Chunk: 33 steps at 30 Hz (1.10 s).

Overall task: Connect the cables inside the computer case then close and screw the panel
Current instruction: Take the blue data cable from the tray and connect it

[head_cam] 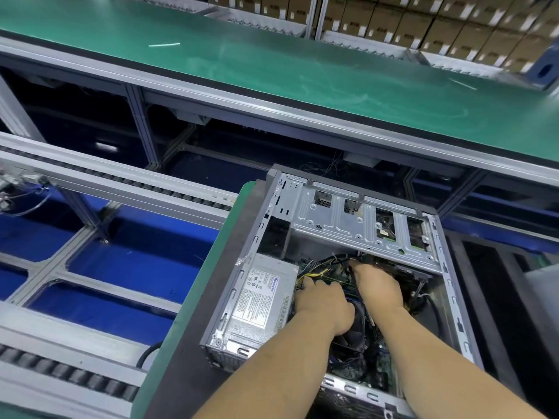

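An open computer case (348, 267) is laid on its side at the near edge of a dark pallet (193, 313). Both hands, left hand (323, 303) and right hand (378, 288), are reached among the cables (320, 267) beside the power supply (260, 300); fingertips are hidden, so any grip cannot be told. The cables are judged soft and light, best held by the plug.

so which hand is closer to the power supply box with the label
Left. The left hand sits right beside the power supply, at its cable end among the yellow and black wires. The right hand is further over, in the middle of the case.
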Each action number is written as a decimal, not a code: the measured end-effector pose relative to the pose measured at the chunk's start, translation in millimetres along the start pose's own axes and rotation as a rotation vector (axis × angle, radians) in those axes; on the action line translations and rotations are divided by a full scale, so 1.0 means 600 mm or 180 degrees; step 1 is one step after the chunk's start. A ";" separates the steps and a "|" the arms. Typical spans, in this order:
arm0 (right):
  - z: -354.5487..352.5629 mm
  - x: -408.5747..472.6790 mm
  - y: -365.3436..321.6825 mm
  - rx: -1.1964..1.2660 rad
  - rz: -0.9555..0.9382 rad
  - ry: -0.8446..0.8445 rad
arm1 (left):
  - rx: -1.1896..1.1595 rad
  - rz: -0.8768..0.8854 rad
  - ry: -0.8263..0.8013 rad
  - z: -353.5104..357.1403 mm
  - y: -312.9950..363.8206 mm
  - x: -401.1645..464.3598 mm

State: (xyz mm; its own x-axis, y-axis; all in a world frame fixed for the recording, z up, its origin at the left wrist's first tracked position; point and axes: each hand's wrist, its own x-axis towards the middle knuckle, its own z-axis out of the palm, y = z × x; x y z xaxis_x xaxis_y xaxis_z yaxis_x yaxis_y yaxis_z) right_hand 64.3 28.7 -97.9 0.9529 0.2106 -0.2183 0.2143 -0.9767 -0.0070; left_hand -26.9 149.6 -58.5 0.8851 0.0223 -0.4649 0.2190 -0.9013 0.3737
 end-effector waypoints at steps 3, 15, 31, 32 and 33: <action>-0.005 0.001 -0.002 -0.0273 -0.0094 0.0002 | 0.0021 0.0000 0.0013 0.001 0.000 0.002; 0.003 0.003 -0.001 -0.0129 0.0058 0.0155 | 0.0046 -0.0008 0.0042 0.001 0.001 0.002; 0.018 0.006 0.006 0.0642 0.0373 0.0083 | 0.0133 0.0014 0.0066 0.001 0.002 0.002; 0.020 0.007 0.006 0.0759 0.0427 0.0058 | 0.0136 0.0013 0.0068 0.002 0.002 0.002; 0.020 0.007 0.006 0.0889 0.0503 0.0039 | 0.0135 0.0009 0.0068 0.003 0.002 0.002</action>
State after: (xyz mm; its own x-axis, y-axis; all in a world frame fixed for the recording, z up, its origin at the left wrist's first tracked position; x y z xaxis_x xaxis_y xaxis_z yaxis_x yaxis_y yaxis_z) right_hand 66.8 25.5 -110.6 0.9725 0.0544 -0.2263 -0.0021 -0.9703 -0.2420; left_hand -26.1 147.6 -59.8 0.8943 0.0287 -0.4465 0.1994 -0.9189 0.3404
